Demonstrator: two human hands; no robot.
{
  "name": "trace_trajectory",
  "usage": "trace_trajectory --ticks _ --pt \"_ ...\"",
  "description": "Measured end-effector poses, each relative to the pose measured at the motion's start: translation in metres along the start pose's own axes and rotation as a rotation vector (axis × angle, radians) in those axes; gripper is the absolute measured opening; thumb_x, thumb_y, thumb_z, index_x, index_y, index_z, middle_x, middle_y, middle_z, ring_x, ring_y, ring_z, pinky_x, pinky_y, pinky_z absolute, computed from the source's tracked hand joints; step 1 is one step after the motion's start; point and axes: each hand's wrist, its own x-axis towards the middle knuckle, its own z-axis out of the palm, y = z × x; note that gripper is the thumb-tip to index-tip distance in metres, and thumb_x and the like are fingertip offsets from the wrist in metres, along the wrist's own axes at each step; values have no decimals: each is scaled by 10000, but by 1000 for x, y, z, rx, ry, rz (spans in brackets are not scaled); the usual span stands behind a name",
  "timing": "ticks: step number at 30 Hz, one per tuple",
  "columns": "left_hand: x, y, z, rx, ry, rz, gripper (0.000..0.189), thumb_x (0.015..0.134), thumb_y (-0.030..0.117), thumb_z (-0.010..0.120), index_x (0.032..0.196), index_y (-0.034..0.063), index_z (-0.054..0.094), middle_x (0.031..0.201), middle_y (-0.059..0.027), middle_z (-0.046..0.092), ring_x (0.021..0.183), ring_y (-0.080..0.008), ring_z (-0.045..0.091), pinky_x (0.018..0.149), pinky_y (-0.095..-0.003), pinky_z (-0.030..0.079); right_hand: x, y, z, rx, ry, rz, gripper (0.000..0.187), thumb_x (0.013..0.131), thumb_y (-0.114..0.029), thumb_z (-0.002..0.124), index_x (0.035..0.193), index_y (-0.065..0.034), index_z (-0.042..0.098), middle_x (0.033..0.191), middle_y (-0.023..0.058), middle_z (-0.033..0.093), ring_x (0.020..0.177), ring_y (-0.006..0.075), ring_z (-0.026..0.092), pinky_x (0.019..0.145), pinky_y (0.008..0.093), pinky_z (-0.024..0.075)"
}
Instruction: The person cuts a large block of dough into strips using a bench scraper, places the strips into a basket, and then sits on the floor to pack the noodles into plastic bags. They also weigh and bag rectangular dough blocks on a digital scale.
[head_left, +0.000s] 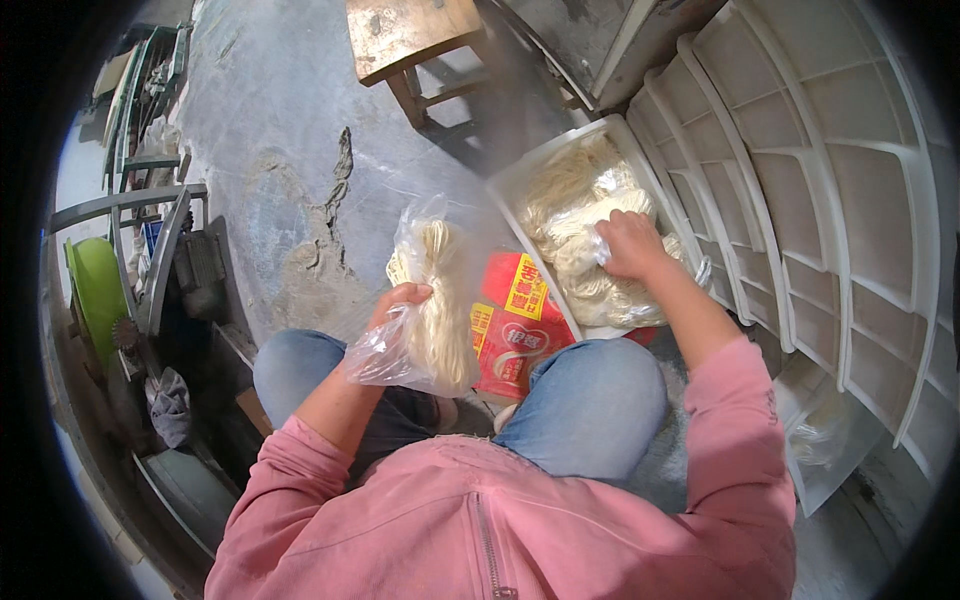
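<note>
My left hand (401, 300) grips a clear plastic bag (375, 356) with a thick bundle of pale noodles (442, 330) in it, held upright above my knees. To the right, my right hand (632, 244) reaches into a white plastic bin (517, 217). Its fingers are curled on a bundle of pale noodles (574, 225) there; the fingertips are partly hidden. More bundles, some with shiny clear plastic about them, fill the bin around that hand. Below the bin's left edge is a red printed carton (517, 337) with yellow patches, which bears writing.
Tall white ribbed plastic panels or crates (795, 195) line the right side. A wooden stool (416, 37) stands ahead on the worn concrete floor (270, 120). Machinery with a green wheel-like part (101, 292) and a metal frame (161, 255) is close on the left.
</note>
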Motion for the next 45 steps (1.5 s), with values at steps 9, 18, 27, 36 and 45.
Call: trace_trajectory --ticks 9,18,27,36,45 --pt "6 -1 24 42 -39 -127 395 784 264 585 1078 0 573 890 -137 662 758 -253 661 706 -394 542 -127 -14 -39 486 620 -59 407 584 20 663 971 -93 613 954 108 580 913 292 569 795 383 462" --pt "16 -6 30 94 -29 -158 361 803 274 598 1075 37 583 926 -121 655 785 -232 654 727 -373 532 -152 27 9 1776 542 591 539 671 24 685 1185 6 525 1086 101 621 986 225 609 872 345 481" --pt "14 -6 20 100 31 -109 276 821 250 602 980 25 618 852 -104 668 724 -206 660 676 -349 537 -104 33 30 2220 726 625 474 777 14 648 1226 14 494 1173 154 574 1048 285 584 913 425 483" --pt "10 -11 22 172 159 -38 242 797 263 635 916 52 617 792 -76 649 650 -186 634 607 -321 515 -7 31 62 1467 438 786 407 798 -99 654 1170 2 525 1039 109 602 966 193 587 840 344 465" --pt "0 -11 21 175 114 73 290 802 282 629 977 51 621 859 -85 653 727 -194 644 677 -338 522 -100 28 30 -20 22 15 828 616 -254 766 1356 -208 397 1356 172 389 1273 319 361 1054 460 278"
